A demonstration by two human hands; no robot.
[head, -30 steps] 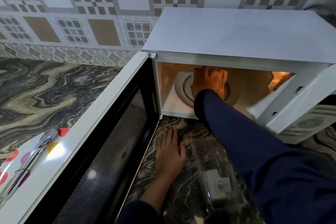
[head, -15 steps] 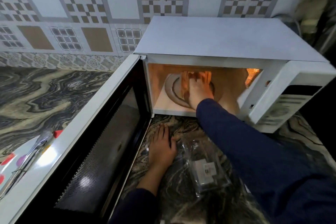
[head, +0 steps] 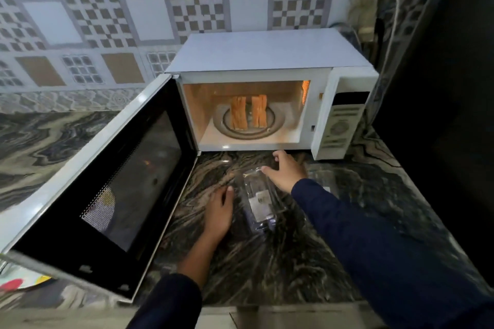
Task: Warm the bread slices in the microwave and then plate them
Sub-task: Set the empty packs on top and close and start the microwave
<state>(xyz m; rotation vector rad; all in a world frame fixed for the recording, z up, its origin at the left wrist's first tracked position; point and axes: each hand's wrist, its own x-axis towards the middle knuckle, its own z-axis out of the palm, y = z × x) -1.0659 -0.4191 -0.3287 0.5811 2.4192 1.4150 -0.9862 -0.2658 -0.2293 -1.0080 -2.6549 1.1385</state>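
A white microwave (head: 267,51) stands on the marble counter with its door (head: 107,184) swung wide open to the left. Inside, under orange light, two stacks of bread slices (head: 238,116) (head: 258,114) stand on the round turntable (head: 270,129). My right hand (head: 284,172) hovers outside the cavity, just in front of its lower edge, fingers spread and holding nothing. Flat on the counter, palm down, lies my left hand (head: 219,211). A clear plastic bread bag (head: 259,200) rests between my two hands.
The microwave's control panel (head: 342,125) is at the right, next to a dark wall. A spotted plate (head: 21,282) shows under the door's lower left corner. A power cord (head: 393,16) hangs behind the microwave. Patterned tiles cover the back wall.
My right hand has come out of the microwave and left the bread on the turntable. The camera has pulled back. My left hand has stayed on the counter.
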